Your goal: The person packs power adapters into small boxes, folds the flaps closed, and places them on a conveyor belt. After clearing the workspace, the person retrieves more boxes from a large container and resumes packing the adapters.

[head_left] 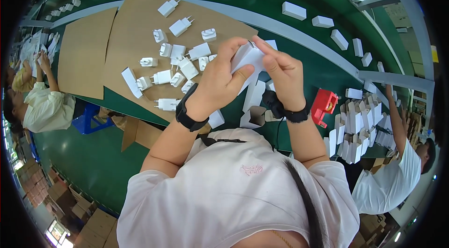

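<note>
A small white carton (246, 58) is held up in front of my chest, above the table. My left hand (219, 79) is wrapped round it, with the thumb across its near face. My right hand (283, 71) is at the carton's upper right end, fingers bent against its top edge, where a flap seems to be. The palms hide part of the carton. To the left of my hands, several white plug chargers (188, 68) lie scattered on a brown cardboard sheet (135, 28). Below my hands stand open white cartons (253, 117).
A red tape dispenser (324, 107) sits right of my right hand, beside rows of open white cartons (358, 129). Along the green conveyor belt (262, 7) lie chargers and closed cartons. Co-workers are at far left and right; a blue stool (89, 119) stands at left.
</note>
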{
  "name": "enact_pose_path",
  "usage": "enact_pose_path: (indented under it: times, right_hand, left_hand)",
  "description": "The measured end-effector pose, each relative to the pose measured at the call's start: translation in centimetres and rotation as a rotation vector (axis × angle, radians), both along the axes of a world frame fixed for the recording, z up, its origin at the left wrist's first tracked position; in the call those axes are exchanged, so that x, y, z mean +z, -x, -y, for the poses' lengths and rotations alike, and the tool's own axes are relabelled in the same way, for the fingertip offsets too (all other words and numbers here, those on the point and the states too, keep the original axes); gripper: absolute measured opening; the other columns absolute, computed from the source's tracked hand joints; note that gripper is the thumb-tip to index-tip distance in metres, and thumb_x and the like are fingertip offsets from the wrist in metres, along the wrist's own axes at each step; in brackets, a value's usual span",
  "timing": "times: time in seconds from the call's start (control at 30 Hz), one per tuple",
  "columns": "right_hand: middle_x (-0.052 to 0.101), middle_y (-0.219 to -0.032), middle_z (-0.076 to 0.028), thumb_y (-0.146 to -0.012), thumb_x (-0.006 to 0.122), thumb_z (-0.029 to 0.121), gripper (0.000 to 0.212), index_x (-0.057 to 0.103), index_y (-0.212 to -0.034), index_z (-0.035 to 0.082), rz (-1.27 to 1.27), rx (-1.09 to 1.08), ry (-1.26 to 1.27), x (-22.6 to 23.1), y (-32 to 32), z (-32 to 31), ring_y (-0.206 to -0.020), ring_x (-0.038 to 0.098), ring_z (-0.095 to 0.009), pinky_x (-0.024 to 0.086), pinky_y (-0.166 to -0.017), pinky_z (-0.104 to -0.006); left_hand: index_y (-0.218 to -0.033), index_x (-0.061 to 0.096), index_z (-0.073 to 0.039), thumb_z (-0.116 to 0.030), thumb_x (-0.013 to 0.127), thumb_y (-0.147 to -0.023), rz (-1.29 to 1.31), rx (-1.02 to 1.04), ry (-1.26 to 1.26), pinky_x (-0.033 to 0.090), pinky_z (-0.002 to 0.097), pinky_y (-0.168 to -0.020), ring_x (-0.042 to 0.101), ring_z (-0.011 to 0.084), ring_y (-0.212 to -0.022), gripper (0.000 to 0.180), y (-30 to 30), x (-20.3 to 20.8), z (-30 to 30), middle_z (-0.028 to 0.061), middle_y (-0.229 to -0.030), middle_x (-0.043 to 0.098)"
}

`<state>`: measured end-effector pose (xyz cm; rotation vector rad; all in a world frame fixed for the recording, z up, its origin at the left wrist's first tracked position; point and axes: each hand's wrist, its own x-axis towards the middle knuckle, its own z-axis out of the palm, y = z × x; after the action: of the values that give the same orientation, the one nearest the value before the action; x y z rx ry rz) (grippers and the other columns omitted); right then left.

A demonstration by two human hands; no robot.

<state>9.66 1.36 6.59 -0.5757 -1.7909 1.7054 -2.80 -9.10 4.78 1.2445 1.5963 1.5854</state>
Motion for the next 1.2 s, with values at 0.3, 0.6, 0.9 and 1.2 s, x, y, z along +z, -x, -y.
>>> enact_pose_path:
  times: [0.3, 0.6, 0.9, 1.2]
  right_hand:
    - [0.056, -0.118, -0.017, -0.081, 0.065, 0.022, 0.037, 0.06, -0.111, 0.0, -0.064, 0.263, 0.253, -0.6, -0.5, -3.3, -0.107, 0.055, -0.022, 0.041, -0.092, -0.0305]
    - [0.058, -0.116, -0.017, -0.082, 0.063, 0.015, 0.029, 0.062, -0.107, 0.0, -0.059, 0.185, -0.016, -0.3, -0.3, -2.0, -0.105, 0.056, -0.022, 0.046, -0.085, -0.0281]
    - [0.058, -0.116, -0.015, -0.082, 0.062, 0.009, 0.028, 0.061, -0.11, 0.001, -0.105, 0.102, -0.2, -1.5, -0.6, -1.1, -0.105, 0.056, -0.019, 0.045, -0.084, -0.0255]
    - [0.055, -0.12, -0.017, -0.083, 0.062, 0.014, 0.036, 0.057, -0.116, 0.0, -0.129, 0.148, -0.142, -1.3, -1.3, -1.8, -0.108, 0.054, -0.022, 0.045, -0.088, -0.0297]
  left_hand:
    - [-0.126, 0.036, -0.007, -0.023, 0.066, -0.081, 0.003, -0.107, 0.057, 0.043, 0.0308, -0.086, 0.054, 0.0202, -0.1, 0.056, 0.4, 1.1, 0.1, 0.0122, -0.113, 0.053]
    - [-0.124, 0.031, -0.006, -0.012, 0.072, -0.064, -0.298, 0.044, 0.039, 0.046, 0.0364, -0.082, 0.053, 0.0295, -0.102, 0.073, -0.8, 0.5, -0.5, 0.016, -0.113, 0.048]
    - [-0.122, 0.032, -0.006, -0.01, 0.071, -0.065, -0.393, 0.046, 0.002, 0.046, 0.0361, -0.081, 0.053, 0.0293, -0.1, 0.069, -1.3, 0.6, -1.2, 0.0161, -0.114, 0.046]
    - [-0.122, 0.024, -0.006, -0.007, 0.071, -0.066, -0.297, 0.054, -0.021, 0.047, 0.0357, -0.078, 0.054, 0.026, -0.095, 0.072, -1.6, -0.5, -0.4, 0.0169, -0.11, 0.044]
